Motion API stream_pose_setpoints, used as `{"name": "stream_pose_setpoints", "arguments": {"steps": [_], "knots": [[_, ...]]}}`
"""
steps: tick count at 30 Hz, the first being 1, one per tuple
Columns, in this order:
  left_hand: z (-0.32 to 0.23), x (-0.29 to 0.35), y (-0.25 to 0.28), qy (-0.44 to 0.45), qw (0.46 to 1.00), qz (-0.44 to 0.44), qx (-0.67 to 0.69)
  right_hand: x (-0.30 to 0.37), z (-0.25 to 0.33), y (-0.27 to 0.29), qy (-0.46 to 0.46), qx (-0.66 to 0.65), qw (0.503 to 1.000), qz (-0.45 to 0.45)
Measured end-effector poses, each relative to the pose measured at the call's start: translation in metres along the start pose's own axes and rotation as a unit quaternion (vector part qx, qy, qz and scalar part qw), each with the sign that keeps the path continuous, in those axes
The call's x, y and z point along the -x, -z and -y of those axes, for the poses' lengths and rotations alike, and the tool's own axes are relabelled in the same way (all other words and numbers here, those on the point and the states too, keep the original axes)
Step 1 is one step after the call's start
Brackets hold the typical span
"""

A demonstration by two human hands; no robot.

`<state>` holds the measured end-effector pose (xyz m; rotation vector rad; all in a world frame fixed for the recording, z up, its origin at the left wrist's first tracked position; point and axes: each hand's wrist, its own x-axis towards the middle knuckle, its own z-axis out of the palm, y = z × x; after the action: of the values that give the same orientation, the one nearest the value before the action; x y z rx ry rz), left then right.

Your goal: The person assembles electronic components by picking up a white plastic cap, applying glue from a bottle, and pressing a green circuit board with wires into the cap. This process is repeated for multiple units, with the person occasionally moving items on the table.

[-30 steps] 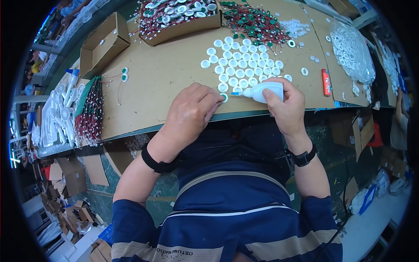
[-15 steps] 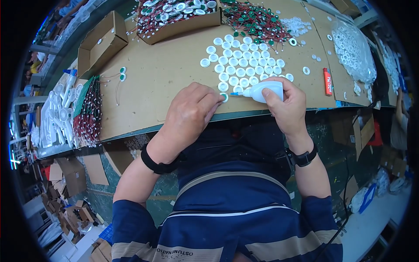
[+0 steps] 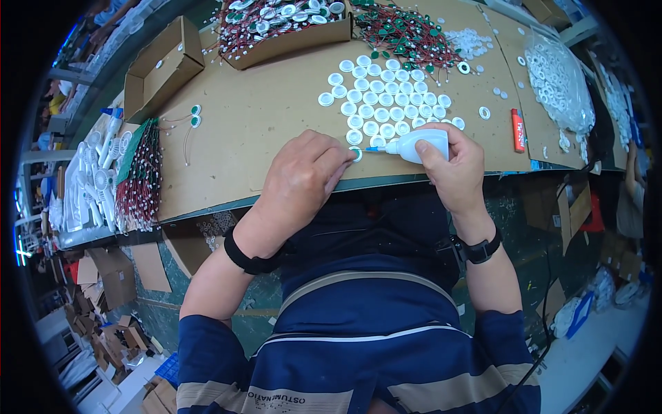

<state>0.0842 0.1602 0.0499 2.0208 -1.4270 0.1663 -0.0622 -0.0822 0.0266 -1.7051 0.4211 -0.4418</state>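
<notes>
My left hand [image 3: 301,178] is closed at the near edge of the cardboard-covered table, its fingertips pinching a small round white cap with a green disc [image 3: 356,155] in it. Wrapped around a white squeeze bottle [image 3: 412,145] is my right hand [image 3: 456,165]. The bottle lies nearly level, and its thin blue tip [image 3: 374,148] points left, close to the cap; whether it touches cannot be made out. Just beyond both hands, several white round caps [image 3: 384,99] lie in loose rows. My left fingers hide part of the held cap.
Behind the caps is a pile of green discs with red wires [image 3: 407,38], beside a cardboard box [image 3: 289,45] of wired caps. An open box [image 3: 162,69] stands left, near white handles [image 3: 96,172]. A bag of white rings [image 3: 562,83] and a red marker [image 3: 517,131] lie right.
</notes>
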Motion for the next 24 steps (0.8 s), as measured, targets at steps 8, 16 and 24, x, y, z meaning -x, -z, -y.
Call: {"name": "stream_pose_setpoints", "arguments": {"steps": [8,16,24], "knots": [[0.0004,0.0009,-0.0031,0.020,1.000,-0.004,0.020,0.0026,-0.0006,0.0075,0.003,-0.026,1.000,0.013],[0.0019,-0.0039,-0.0005,0.055,0.996,0.005,0.066,0.0023,0.0007,0.0045,0.006,0.007,1.000,0.023],[0.0039,-0.0030,-0.0013,0.058,0.996,0.009,0.071,0.0006,0.0029,0.0038,0.027,0.036,0.999,0.025]]}}
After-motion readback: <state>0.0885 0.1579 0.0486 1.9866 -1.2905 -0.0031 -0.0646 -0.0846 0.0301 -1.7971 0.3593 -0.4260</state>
